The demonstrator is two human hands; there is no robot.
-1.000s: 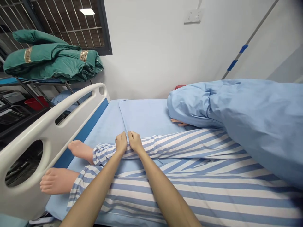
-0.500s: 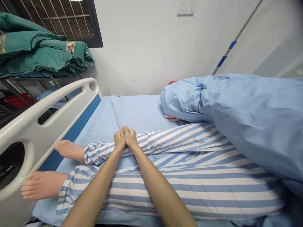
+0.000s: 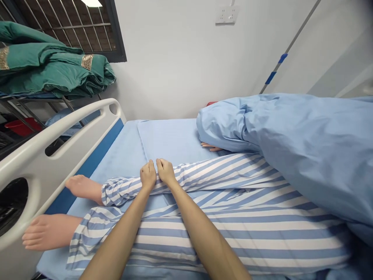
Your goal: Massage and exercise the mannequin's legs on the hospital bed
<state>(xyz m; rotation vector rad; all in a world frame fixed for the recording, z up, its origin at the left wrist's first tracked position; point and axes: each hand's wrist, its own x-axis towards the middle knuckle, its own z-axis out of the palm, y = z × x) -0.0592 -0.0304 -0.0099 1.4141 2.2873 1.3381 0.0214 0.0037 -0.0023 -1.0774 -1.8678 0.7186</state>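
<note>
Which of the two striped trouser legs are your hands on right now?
The farther striped trouser leg: your left hand and right hand are both on its fabric, while the nearer leg lies below your forearms with no hand on it.

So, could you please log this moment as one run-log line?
left hand: on manikin's striped trouser leg | right hand: pinching same trouser leg | nearby: blue duvet, bed rail
</note>
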